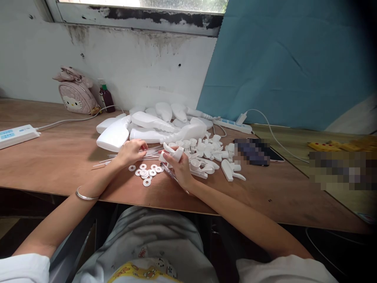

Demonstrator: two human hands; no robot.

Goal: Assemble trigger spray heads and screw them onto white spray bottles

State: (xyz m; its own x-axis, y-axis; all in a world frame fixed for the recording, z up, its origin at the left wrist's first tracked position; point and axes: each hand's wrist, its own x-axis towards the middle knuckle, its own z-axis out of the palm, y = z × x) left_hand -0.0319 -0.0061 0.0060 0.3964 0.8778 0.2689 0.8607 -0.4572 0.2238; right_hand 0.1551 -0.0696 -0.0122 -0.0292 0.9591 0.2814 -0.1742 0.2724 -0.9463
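1. A pink bag (77,98) with a cat face stands by the wall, perhaps to keep out of the way; I can't see inside it.
2. Beside it stands a dark bottle (107,100) with a green cap. (Dark drink or dark glass? I can't tell.)
3. The left hand (131,152) has bent fingers at the thin white straws (152,152); I can't tell if they pinch one.
4. White rings (144,173) lie in front, likely for easy reach.
5. Behind, white spray bottles (151,120) lie on their sides, perhaps so they won't tip. I can't see inside.
6. The right hand (182,167) grips a white trigger sprayer head (176,153), maybe tightly so it won't slip.
7. More sprayer heads (209,148) sit heaped right of it.
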